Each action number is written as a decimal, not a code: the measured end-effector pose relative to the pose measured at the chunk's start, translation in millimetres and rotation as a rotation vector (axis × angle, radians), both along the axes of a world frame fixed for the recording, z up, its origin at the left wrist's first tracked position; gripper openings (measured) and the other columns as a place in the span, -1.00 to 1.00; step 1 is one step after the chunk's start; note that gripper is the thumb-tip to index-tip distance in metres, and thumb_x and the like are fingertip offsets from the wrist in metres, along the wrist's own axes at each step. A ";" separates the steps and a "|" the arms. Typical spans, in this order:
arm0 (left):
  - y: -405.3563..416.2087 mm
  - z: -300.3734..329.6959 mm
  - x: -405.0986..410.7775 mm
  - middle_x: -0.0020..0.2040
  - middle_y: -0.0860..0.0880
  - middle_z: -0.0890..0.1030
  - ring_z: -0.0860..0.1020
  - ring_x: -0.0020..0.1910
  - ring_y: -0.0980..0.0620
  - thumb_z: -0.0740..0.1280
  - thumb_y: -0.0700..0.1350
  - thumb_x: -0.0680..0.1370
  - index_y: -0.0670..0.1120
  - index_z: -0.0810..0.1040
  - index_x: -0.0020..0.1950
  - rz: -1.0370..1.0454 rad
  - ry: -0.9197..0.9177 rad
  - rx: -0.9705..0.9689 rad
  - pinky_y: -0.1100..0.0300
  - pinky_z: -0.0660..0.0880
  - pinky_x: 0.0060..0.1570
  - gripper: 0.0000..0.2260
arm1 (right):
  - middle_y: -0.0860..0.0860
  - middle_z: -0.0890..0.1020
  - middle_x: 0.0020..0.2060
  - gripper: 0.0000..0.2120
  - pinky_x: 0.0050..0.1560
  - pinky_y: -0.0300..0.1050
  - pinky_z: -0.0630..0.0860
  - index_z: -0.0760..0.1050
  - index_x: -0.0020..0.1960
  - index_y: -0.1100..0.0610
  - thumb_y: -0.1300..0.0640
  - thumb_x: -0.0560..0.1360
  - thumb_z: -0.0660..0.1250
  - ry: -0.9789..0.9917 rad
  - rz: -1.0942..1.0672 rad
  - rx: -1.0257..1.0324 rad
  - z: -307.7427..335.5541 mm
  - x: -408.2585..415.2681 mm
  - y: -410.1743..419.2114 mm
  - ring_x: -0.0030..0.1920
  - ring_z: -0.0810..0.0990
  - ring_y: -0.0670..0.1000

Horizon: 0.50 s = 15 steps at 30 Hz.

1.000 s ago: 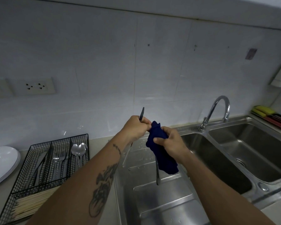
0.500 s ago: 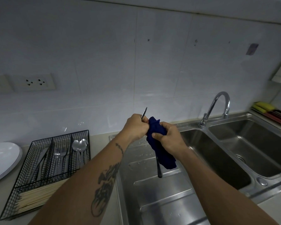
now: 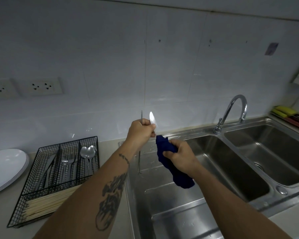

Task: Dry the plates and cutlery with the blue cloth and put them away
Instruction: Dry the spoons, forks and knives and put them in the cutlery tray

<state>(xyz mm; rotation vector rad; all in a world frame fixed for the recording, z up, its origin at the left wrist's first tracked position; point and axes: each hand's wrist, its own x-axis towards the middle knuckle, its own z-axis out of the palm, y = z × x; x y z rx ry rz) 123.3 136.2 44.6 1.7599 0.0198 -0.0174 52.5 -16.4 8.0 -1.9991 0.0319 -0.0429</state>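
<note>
White tiled wall, steel double sink [image 3: 231,171] with drainboard, beige counter. The left hand [image 3: 141,131] grips two knives [image 3: 152,118] upright; the right hand [image 3: 181,157] clutches the blue cloth [image 3: 178,175] just beside. Wire cutlery basket [image 3: 47,200] and white plates [image 3: 5,168] sit left.

A white tiled wall [image 3: 110,57] stands behind the fingers, with two plug sockets [image 3: 40,86] far to their left, a shiny tap [image 3: 235,109] to their right, and a steel double sink [image 3: 223,161] below them.
</note>
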 end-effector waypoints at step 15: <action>3.5 -7.3 -12.4 -0.17 -0.19 0.66 0.70 -0.15 -0.14 0.33 -0.25 0.52 -0.14 0.48 -0.18 0.119 0.049 -0.092 -0.11 0.60 0.10 -0.91 | -0.02 0.69 -0.28 -0.84 -0.17 0.05 0.65 0.58 -0.09 -0.04 0.22 0.48 0.38 0.003 0.040 -0.051 7.4 -2.3 9.3 -0.24 0.68 0.07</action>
